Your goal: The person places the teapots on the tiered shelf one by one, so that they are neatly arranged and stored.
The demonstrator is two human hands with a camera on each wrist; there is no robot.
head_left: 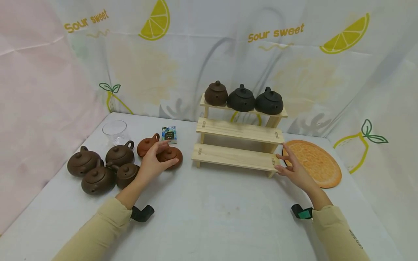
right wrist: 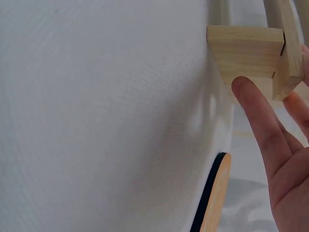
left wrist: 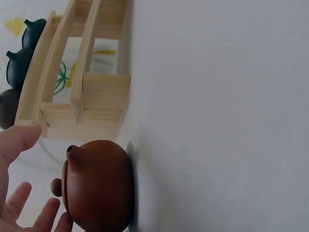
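Observation:
My left hand [head_left: 155, 161] reaches over a reddish-brown clay teapot [head_left: 170, 157], its fingers spread. In the left wrist view the thumb stands apart from this teapot [left wrist: 100, 186], while the other fingers are close to its lid side; contact is hard to tell. At the right end of a three-tier wooden shelf stand [head_left: 235, 157] is my right hand [head_left: 295, 170], its extended fingers resting against the edges of the lower tiers. In the right wrist view the thumb lies by the end support of the stand [right wrist: 246, 48]. The top tier bears a brown teapot [head_left: 216, 94] and two black teapots [head_left: 241, 98].
Several dark brown teapots [head_left: 98, 180] cluster at the left, with another reddish teapot [head_left: 146, 145] beside them. Behind stand a clear glass bowl [head_left: 115, 132] and a small blue-green box [head_left: 169, 134]. A round pizza-patterned mat [head_left: 313, 163] lies right of the stand.

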